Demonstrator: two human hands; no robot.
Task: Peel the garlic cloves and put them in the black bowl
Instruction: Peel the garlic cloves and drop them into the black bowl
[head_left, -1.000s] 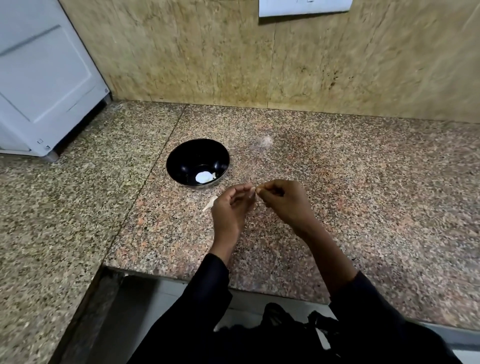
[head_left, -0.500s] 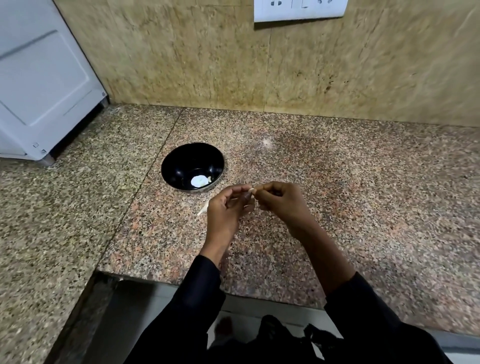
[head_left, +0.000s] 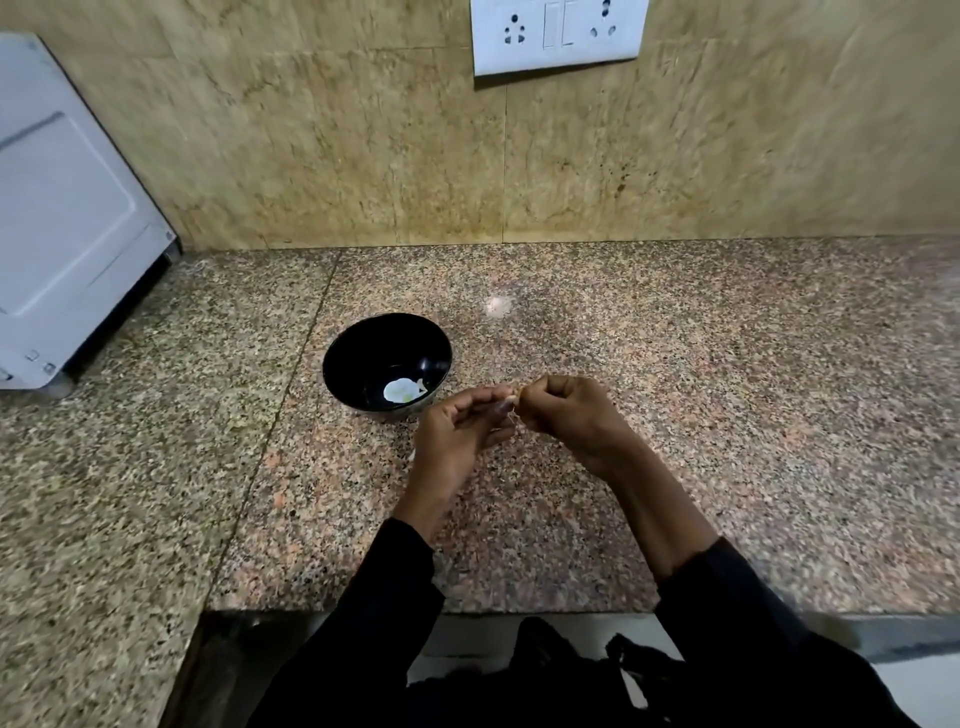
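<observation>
Black bowl (head_left: 363, 348) with one peeled clove (head_left: 401, 391); both hands' fingers (head_left: 501, 402) pinching a garlic clove (head_left: 513, 400).

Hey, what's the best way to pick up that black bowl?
Pinch the black bowl at its far-left rim, coming from above. It stands upright and open, and both the left hand and the right hand crowd its near-right side.

A speckled granite counter (head_left: 727, 415) meets a beige stone-tiled wall (head_left: 311, 156) bearing a white socket plate (head_left: 558, 34).
</observation>
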